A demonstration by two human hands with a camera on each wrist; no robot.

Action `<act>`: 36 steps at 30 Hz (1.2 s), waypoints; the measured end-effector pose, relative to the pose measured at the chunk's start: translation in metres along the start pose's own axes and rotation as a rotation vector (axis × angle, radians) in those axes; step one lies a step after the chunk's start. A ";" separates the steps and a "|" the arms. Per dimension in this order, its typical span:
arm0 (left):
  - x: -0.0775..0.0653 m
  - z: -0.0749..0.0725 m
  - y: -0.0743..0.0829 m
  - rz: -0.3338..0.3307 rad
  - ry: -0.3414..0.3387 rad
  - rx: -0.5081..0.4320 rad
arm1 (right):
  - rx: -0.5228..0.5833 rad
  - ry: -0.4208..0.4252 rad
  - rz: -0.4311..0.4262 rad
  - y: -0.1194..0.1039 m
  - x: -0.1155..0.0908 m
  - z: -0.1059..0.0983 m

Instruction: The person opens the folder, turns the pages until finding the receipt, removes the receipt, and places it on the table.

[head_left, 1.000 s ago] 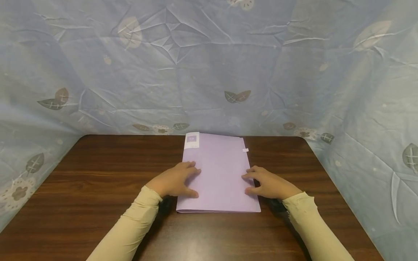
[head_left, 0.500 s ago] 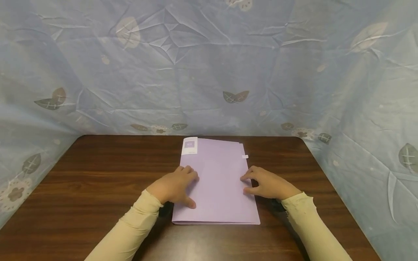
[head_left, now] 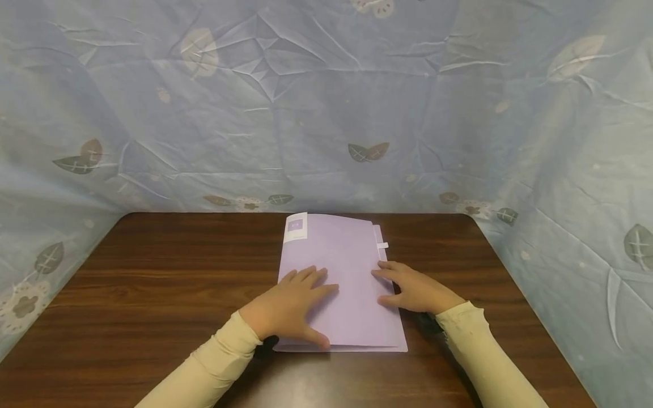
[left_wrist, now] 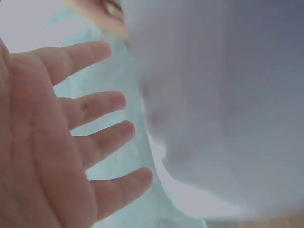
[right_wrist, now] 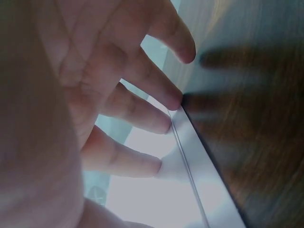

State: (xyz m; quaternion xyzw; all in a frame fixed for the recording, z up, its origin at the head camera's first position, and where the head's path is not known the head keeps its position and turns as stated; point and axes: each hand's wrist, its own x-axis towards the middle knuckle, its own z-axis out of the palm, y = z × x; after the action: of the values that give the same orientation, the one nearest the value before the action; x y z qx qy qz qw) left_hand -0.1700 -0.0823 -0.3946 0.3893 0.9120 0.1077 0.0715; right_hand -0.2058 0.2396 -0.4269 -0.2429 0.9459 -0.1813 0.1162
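Note:
A light purple file folder (head_left: 352, 249) lies closed on the table, a white label (head_left: 295, 227) at its upper left corner and a small white tab (head_left: 382, 245) on its right edge. Over the lower left of the cover my left hand (head_left: 291, 303) is spread with its fingers apart; the left wrist view shows its palm and straight fingers (left_wrist: 109, 103) just off the cover. At the right edge, my right hand (head_left: 420, 288) rests its fingertips on the folder, fingers (right_wrist: 137, 111) loosely extended along the edge in the right wrist view. Neither hand curls round the folder.
The dark wooden table (head_left: 178, 272) reaches out on both sides of the folder. A pale blue cloth (head_left: 316, 113) printed with leaves and flowers hangs behind the table and along both sides.
The folder has slid toward the person. My left hand has then shifted right, farther over the cover, with fingers spread. My right hand has barely moved at the right edge.

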 end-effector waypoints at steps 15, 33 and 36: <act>0.026 0.015 0.065 0.065 0.041 0.386 | -0.033 0.030 -0.003 0.003 0.004 0.004; 0.033 0.027 0.082 -0.014 0.075 0.404 | -0.056 0.031 -0.020 0.002 0.004 0.001; 0.035 0.027 0.082 -0.023 0.068 0.420 | -0.080 0.047 -0.032 0.003 0.005 0.001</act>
State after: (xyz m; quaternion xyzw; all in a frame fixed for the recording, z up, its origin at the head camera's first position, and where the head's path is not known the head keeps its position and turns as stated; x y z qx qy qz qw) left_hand -0.1316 0.0025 -0.4012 0.3815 0.9206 -0.0725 -0.0411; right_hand -0.2109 0.2397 -0.4294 -0.2581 0.9508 -0.1509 0.0811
